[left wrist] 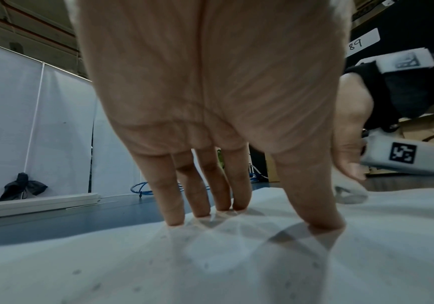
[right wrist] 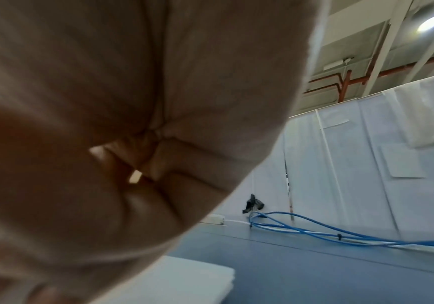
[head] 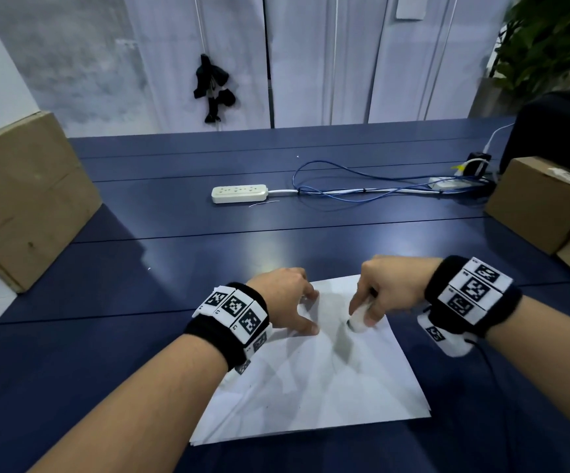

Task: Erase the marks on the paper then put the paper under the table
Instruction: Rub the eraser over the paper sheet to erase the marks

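Erasing stage. My left hand (head: 285, 297), fingers spread straight, presses the paper (head: 314, 390) flat on the table (head: 140, 261); my right hand (head: 391, 288) pinches an eraser (head: 358, 319) against the sheet's far part. Faint specks remain, so rubbing seems unfinished; moving the paper under the table is still left. The right wrist view shows only blurred palm, hiding the eraser.

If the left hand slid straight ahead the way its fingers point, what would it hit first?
The left hand presses fingertips on the paper, pointing toward the far side. It would probably leave the paper's edge, cross bare table, then meet the power strip; depth is uncertain.
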A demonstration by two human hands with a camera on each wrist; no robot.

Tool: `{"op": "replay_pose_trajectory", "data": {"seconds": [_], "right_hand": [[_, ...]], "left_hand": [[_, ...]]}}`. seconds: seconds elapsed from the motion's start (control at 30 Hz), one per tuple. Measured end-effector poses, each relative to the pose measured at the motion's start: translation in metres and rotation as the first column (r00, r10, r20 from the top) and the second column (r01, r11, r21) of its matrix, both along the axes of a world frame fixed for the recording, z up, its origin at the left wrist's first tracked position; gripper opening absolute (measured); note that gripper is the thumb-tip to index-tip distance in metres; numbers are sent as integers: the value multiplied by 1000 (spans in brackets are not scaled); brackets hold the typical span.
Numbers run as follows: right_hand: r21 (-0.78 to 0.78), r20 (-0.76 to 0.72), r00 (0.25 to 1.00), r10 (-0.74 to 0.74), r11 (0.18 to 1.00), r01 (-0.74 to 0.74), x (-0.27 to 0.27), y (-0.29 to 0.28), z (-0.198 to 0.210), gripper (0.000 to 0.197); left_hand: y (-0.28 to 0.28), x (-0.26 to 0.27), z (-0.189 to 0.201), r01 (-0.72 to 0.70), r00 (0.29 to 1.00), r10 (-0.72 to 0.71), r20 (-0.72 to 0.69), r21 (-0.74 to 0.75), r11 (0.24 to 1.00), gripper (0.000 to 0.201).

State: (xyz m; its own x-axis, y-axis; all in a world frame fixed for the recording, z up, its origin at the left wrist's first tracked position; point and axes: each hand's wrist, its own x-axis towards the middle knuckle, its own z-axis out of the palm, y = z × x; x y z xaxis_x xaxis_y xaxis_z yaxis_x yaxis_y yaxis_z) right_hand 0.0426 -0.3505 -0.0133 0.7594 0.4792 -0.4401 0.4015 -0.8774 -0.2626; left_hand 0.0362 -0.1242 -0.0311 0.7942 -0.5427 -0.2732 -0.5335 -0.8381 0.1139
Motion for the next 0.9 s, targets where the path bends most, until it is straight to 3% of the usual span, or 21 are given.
{"op": "replay_pose_trajectory", "data": {"seconds": [0.13, 0.2, 0.27, 0.4, 0.6, 0.7, 0.83, 0.9], "right_hand": [[49, 255, 964, -81, 996, 71, 16, 7, 5, 24], [45, 310, 948, -71, 997, 60, 11, 7, 3, 25], [36, 259, 966, -25, 999, 16, 0, 1, 1, 29], [33, -49, 998, 27, 999, -25, -14, -8, -3, 34], [98, 241, 965, -103, 992, 81, 14, 3, 6, 18], [135, 181, 979, -92, 988, 68, 7, -2, 4, 20], [116, -143, 990, -3, 993, 20, -16, -6, 1, 29], [66, -72, 997, 12, 998, -7, -11, -4, 0, 29]], "left_hand": [[0, -1, 1, 7, 1000, -7, -8, -10, 1000, 64], [0, -1, 1, 12, 1000, -12, -8, -3, 1000, 65], [0, 0, 0, 15, 1000, -15, -4, 5, 1000, 64], [-1, 1, 0, 7, 1000, -7, -1, 14, 1000, 63], [-1, -1, 2, 10, 1000, -10, -13, 7, 1000, 66], [-2, 0, 2, 13, 1000, -13, -13, 23, 1000, 66], [-2, 0, 2, 13, 1000, -13, -6, 45, 999, 62], [-3, 0, 2, 11, 1000, -10, -9, 39, 999, 61]]}}
